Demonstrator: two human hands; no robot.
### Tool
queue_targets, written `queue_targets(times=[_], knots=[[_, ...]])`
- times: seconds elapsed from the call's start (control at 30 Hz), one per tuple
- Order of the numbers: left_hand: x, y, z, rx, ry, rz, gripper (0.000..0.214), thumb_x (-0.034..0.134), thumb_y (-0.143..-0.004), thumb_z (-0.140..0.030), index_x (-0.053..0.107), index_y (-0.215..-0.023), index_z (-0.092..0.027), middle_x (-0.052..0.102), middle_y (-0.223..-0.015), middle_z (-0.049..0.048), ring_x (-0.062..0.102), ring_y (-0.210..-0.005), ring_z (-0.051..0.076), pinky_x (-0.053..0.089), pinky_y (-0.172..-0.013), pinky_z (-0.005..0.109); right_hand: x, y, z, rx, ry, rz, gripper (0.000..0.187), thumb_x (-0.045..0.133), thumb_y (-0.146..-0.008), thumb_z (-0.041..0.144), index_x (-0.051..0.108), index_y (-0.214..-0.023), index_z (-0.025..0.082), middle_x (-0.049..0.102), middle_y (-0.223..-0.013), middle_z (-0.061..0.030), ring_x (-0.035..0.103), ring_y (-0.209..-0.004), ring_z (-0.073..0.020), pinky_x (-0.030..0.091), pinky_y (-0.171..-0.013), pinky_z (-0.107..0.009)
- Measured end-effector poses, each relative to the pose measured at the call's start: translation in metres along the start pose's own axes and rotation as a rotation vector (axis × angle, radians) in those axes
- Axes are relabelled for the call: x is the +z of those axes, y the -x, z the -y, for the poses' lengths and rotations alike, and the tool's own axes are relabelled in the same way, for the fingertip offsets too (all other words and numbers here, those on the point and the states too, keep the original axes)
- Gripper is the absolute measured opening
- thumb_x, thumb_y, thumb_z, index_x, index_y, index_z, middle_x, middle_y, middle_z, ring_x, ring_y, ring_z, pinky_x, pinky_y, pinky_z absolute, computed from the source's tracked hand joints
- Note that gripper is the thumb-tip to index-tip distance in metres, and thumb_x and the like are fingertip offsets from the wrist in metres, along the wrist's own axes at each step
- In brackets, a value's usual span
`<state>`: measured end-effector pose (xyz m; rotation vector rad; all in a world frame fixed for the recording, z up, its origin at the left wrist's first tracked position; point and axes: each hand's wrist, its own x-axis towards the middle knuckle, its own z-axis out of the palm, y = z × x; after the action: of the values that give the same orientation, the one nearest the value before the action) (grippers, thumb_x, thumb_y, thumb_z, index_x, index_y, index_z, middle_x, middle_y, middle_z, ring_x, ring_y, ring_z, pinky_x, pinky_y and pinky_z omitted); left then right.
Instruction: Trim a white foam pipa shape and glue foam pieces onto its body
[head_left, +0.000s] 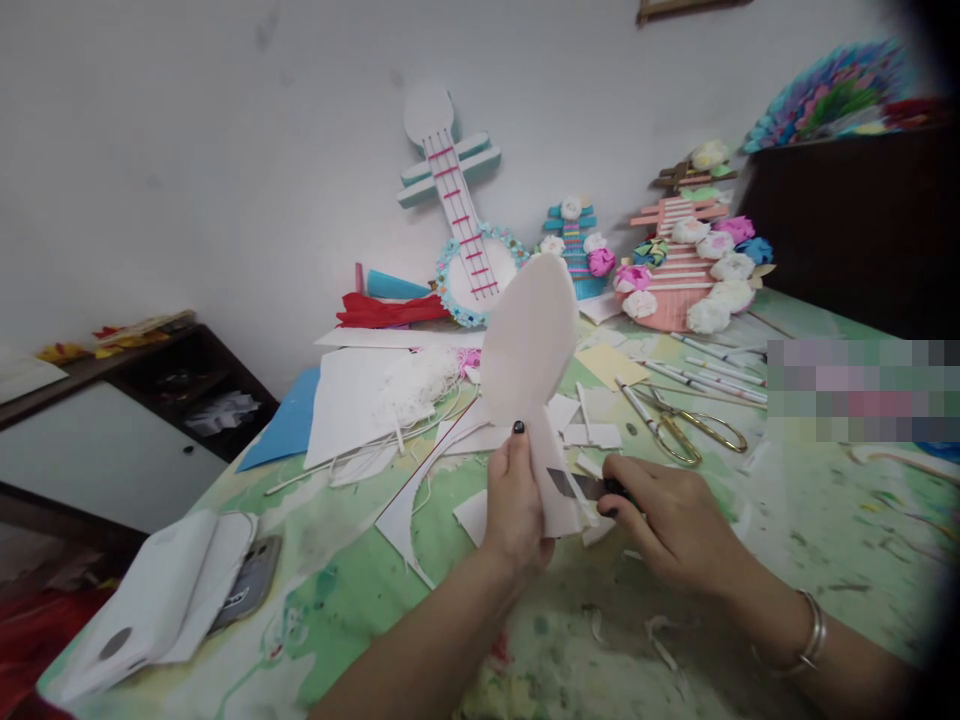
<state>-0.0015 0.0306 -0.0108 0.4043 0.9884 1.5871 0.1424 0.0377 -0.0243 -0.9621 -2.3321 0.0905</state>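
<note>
My left hand (516, 505) is closed round the narrow stem of a white foam cut-out (526, 345) shaped like a spoon or paddle, held upright over the table. My right hand (671, 520) is closed on a utility knife (581, 485). Its grey blade lies against the lower stem of the cut-out, just right of my left thumb. Small white offcuts lie under both hands.
Gold-handled scissors (686, 430) lie right of the cut-out on the green stained table (810, 530). White sheets, string and blue paper (289, 420) spread to the left. A phone in a white flip case (187, 595) sits near the left edge. Paper-flower craft models (686, 265) stand by the wall.
</note>
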Motion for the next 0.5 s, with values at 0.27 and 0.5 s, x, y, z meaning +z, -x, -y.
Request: queue_targets(times=[0.27, 0.5], knots=[[-0.003, -0.001, 0.008, 0.091, -0.113, 0.028, 0.031, 0.061, -0.073, -0.045, 0.053, -0.078, -0.015, 0.053, -0.062, -0.0026, 0.047, -0.053, 0.009, 0.038, -0.052, 0.020, -0.001, 0.000, 0.006, -0.067, -0.047, -0.018, 0.024, 0.028, -0.093, 0.033, 0.041, -0.078, 0.019, 0.049, -0.063, -0.0015, 0.044, -0.055, -0.0149, 0.027, -0.052, -0.026], [-0.003, 0.003, 0.011, 0.071, -0.122, 0.052, 0.033, 0.060, -0.074, -0.048, 0.052, -0.077, -0.016, 0.051, -0.062, -0.0028, 0.045, -0.053, 0.008, 0.037, -0.051, 0.020, -0.001, 0.002, 0.008, -0.046, -0.111, -0.017, 0.022, 0.027, -0.093, 0.031, 0.040, -0.079, 0.019, 0.047, -0.065, -0.0015, 0.041, -0.055, -0.0148, 0.026, -0.052, -0.027]])
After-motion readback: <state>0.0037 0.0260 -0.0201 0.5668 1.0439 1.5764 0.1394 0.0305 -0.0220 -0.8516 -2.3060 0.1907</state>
